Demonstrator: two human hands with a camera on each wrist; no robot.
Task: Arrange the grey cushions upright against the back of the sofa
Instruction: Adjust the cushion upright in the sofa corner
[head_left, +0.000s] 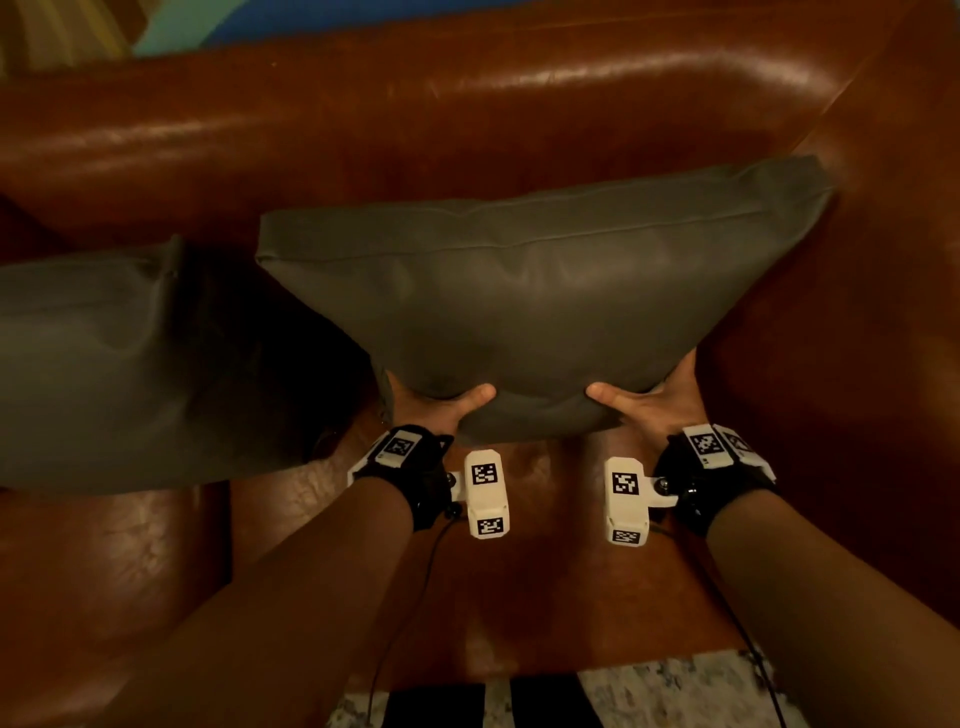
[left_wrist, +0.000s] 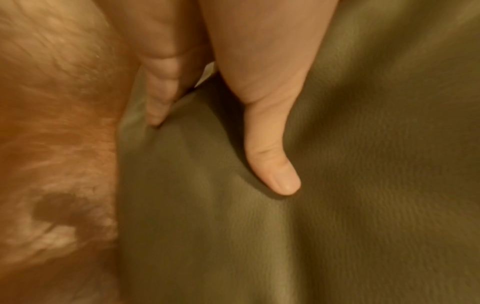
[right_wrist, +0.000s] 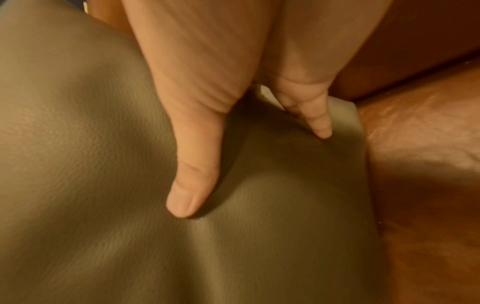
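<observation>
Two hands are clamped on the lower edge of a grey, smooth, leather-like square cushion (head_left: 530, 296), which is held above the seat of a brown glossy leather sofa (head_left: 415, 98). The left hand (head_left: 436, 408) is set at the lower left corner and the right hand (head_left: 649, 400) at the lower right corner; in both wrist views each thumb is pressed into the front face while the fingers (left_wrist: 158, 90) are curled round behind, so the cover is dented between them. This two-cornered hold is judged to serve for steering the cushion's bottom edge down to the seat while its top edge is tipped toward the backrest. The cushion's upper edge lies near the backrest, and its right upper corner lies close to the sofa's right arm (head_left: 893, 260); whether they touch cannot be told. A second grey cushion (head_left: 98, 364) of the same material is seen to the left, just beside the held one, with a dark gap between them. Bare seat leather is left in front of and below the held cushion, so room for lowering it is judged sufficient, whereas little sideways room is offered on either side.
</observation>
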